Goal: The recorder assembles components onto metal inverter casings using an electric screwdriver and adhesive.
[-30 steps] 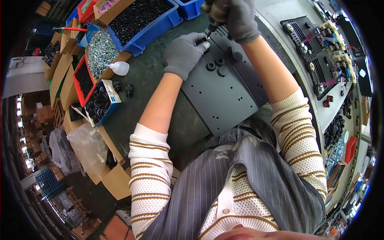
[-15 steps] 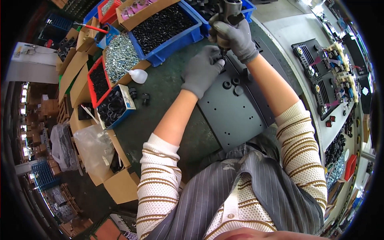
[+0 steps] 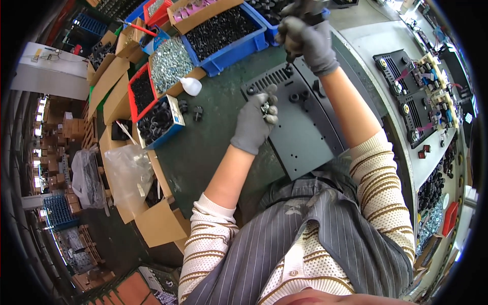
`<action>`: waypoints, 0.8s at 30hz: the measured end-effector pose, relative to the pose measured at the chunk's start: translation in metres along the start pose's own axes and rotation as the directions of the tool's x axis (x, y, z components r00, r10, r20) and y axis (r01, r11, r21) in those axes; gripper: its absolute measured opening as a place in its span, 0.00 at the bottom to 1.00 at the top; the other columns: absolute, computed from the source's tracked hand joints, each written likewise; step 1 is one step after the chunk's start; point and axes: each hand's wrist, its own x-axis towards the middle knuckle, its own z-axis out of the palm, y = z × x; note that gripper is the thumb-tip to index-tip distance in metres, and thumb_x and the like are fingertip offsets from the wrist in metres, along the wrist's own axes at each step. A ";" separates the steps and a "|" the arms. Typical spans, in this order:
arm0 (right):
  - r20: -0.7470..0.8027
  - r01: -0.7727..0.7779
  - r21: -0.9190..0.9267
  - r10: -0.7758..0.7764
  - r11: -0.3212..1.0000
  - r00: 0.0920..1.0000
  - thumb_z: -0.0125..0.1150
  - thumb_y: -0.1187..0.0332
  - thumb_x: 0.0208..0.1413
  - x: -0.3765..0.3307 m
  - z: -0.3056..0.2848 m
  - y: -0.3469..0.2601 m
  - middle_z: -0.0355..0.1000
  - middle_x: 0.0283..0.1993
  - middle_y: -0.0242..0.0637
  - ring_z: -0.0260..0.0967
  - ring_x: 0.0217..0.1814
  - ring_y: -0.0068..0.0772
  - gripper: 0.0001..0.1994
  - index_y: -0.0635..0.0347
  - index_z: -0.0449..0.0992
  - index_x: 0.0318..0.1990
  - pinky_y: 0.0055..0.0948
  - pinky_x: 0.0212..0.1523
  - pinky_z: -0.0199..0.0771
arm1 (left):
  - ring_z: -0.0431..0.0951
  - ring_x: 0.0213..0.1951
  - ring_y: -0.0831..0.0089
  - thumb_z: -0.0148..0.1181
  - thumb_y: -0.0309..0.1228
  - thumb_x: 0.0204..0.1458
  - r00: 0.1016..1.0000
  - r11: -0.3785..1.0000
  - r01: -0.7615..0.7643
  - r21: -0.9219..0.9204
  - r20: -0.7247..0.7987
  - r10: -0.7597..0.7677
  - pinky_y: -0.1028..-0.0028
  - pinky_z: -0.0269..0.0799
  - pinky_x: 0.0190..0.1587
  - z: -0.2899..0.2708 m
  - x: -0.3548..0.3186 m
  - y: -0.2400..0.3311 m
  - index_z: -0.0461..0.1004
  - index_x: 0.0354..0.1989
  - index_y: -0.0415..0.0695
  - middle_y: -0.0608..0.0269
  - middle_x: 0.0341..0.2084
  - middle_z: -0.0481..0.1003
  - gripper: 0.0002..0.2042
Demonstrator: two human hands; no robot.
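Grey gloves cover both hands. My right hand [image 3: 316, 50] is wrapped round a power screwdriver [image 3: 309, 7], whose tip points down at the far part of a dark grey metal panel [image 3: 304, 136]. Palm up over the panel's left edge, my left hand [image 3: 252, 123] curls its fingers round a few small shiny screws [image 3: 265, 108]. Slots and small holes mark the panel. Small black round parts [image 3: 294, 98] sit on it between my hands, and another black ring [image 3: 251, 90] lies near its far left corner.
Blue bins of black parts [image 3: 218, 38] stand at the far left, beside a heap of silvery screws [image 3: 171, 63] and a red tray [image 3: 141, 91]. A white squeeze bottle [image 3: 191, 86] lies nearby. At the right, black slotted panels with wiring [image 3: 419, 114] rest on a pale bench.
My left hand has drawn back from the screwdriver tip and turned palm up, showing the screws. My right hand with the screwdriver stays over the panel's far part. The whole view has shifted slightly.
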 end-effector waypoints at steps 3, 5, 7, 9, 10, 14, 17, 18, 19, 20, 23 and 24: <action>-0.165 -0.006 0.296 0.057 0.955 0.985 0.63 0.61 0.55 -0.028 0.001 -0.027 0.74 0.32 0.39 0.73 0.30 0.32 0.19 0.62 0.70 0.50 0.35 0.34 0.79 | 0.68 0.27 0.84 0.50 0.32 0.66 0.999 0.990 0.054 -0.128 0.014 -0.053 0.86 0.61 0.21 -0.004 -0.012 0.006 0.71 0.59 0.41 0.68 0.35 0.76 0.16; -0.131 0.051 0.497 0.017 0.866 0.991 0.64 0.58 0.54 -0.047 0.003 -0.040 0.74 0.34 0.40 0.75 0.36 0.37 0.22 0.61 0.70 0.51 0.41 0.39 0.80 | 0.67 0.25 0.84 0.50 0.31 0.66 0.998 0.995 0.028 -0.091 0.065 -0.022 0.86 0.61 0.20 -0.004 -0.020 0.006 0.71 0.59 0.41 0.68 0.34 0.76 0.16; -0.097 0.065 0.479 -0.020 0.875 0.995 0.65 0.56 0.54 -0.061 0.002 -0.053 0.74 0.34 0.40 0.75 0.34 0.39 0.23 0.61 0.70 0.51 0.42 0.39 0.81 | 0.65 0.23 0.85 0.52 0.33 0.67 1.000 0.999 -0.016 -0.042 0.017 0.017 0.86 0.58 0.17 0.000 -0.024 0.001 0.72 0.59 0.43 0.70 0.32 0.74 0.15; -0.130 0.090 0.469 -0.032 0.878 0.991 0.65 0.56 0.54 -0.073 0.004 -0.062 0.74 0.35 0.41 0.75 0.34 0.40 0.23 0.61 0.70 0.50 0.43 0.39 0.80 | 0.64 0.23 0.85 0.53 0.36 0.68 0.999 0.996 -0.046 0.076 -0.024 0.048 0.86 0.58 0.18 0.006 -0.028 -0.007 0.72 0.58 0.44 0.72 0.30 0.72 0.15; -0.146 0.110 0.465 -0.046 0.878 0.988 0.65 0.56 0.54 -0.078 0.005 -0.066 0.74 0.35 0.42 0.75 0.33 0.41 0.23 0.61 0.70 0.50 0.43 0.39 0.80 | 0.64 0.23 0.85 0.54 0.37 0.68 0.997 0.989 -0.077 0.123 0.006 0.077 0.87 0.58 0.18 0.009 -0.030 -0.010 0.72 0.58 0.44 0.72 0.29 0.71 0.15; -0.181 0.128 0.558 -0.030 0.820 0.983 0.64 0.56 0.53 -0.099 0.009 -0.077 0.74 0.35 0.44 0.75 0.33 0.45 0.23 0.60 0.68 0.50 0.46 0.40 0.79 | 0.65 0.27 0.84 0.54 0.38 0.68 0.997 0.993 -0.052 0.109 0.060 0.046 0.87 0.57 0.20 0.021 -0.040 -0.021 0.73 0.56 0.44 0.73 0.29 0.69 0.14; -0.185 0.136 0.596 -0.029 0.791 0.982 0.63 0.58 0.53 -0.106 0.010 -0.078 0.74 0.36 0.47 0.74 0.33 0.48 0.22 0.61 0.67 0.50 0.49 0.41 0.78 | 0.65 0.27 0.83 0.52 0.36 0.69 0.988 0.997 0.071 -0.039 0.143 -0.065 0.87 0.58 0.19 0.026 -0.045 -0.028 0.72 0.55 0.42 0.70 0.30 0.71 0.14; -0.173 0.139 0.612 -0.040 0.779 0.984 0.62 0.58 0.53 -0.107 0.010 -0.078 0.74 0.36 0.47 0.75 0.33 0.50 0.21 0.61 0.67 0.49 0.50 0.41 0.78 | 0.65 0.27 0.83 0.52 0.36 0.69 0.979 0.990 0.111 -0.087 0.180 -0.094 0.87 0.59 0.19 0.027 -0.046 -0.030 0.72 0.55 0.42 0.69 0.30 0.72 0.14; -0.160 0.142 0.628 -0.051 0.765 0.986 0.62 0.59 0.53 -0.108 0.011 -0.077 0.74 0.36 0.48 0.75 0.33 0.51 0.21 0.61 0.67 0.49 0.51 0.41 0.78 | 0.64 0.25 0.83 0.50 0.36 0.69 0.974 0.985 0.130 -0.115 0.199 -0.105 0.87 0.59 0.18 0.028 -0.046 -0.031 0.72 0.53 0.40 0.66 0.30 0.72 0.13; -0.148 0.144 0.643 -0.062 0.752 0.987 0.61 0.60 0.53 -0.109 0.009 -0.078 0.74 0.37 0.49 0.75 0.34 0.52 0.20 0.61 0.67 0.49 0.53 0.41 0.78 | 0.64 0.25 0.83 0.50 0.36 0.70 0.970 0.984 0.134 -0.118 0.218 -0.106 0.87 0.60 0.18 0.029 -0.047 -0.032 0.72 0.52 0.40 0.66 0.30 0.72 0.13; -0.047 0.128 0.611 -0.126 0.781 0.991 0.59 0.58 0.56 -0.107 0.004 -0.077 0.74 0.39 0.46 0.75 0.36 0.49 0.20 0.60 0.68 0.51 0.51 0.42 0.77 | 0.63 0.24 0.82 0.48 0.36 0.70 0.967 0.986 0.128 -0.110 0.235 -0.099 0.86 0.60 0.18 0.032 -0.047 -0.035 0.71 0.49 0.40 0.66 0.29 0.71 0.12; -0.008 0.116 0.598 -0.139 0.793 0.990 0.58 0.56 0.57 -0.109 0.001 -0.079 0.74 0.40 0.45 0.76 0.37 0.47 0.20 0.60 0.68 0.51 0.50 0.43 0.76 | 0.63 0.24 0.83 0.48 0.36 0.71 0.965 0.988 0.123 -0.094 0.242 -0.097 0.86 0.60 0.18 0.032 -0.047 -0.036 0.71 0.49 0.40 0.66 0.29 0.71 0.12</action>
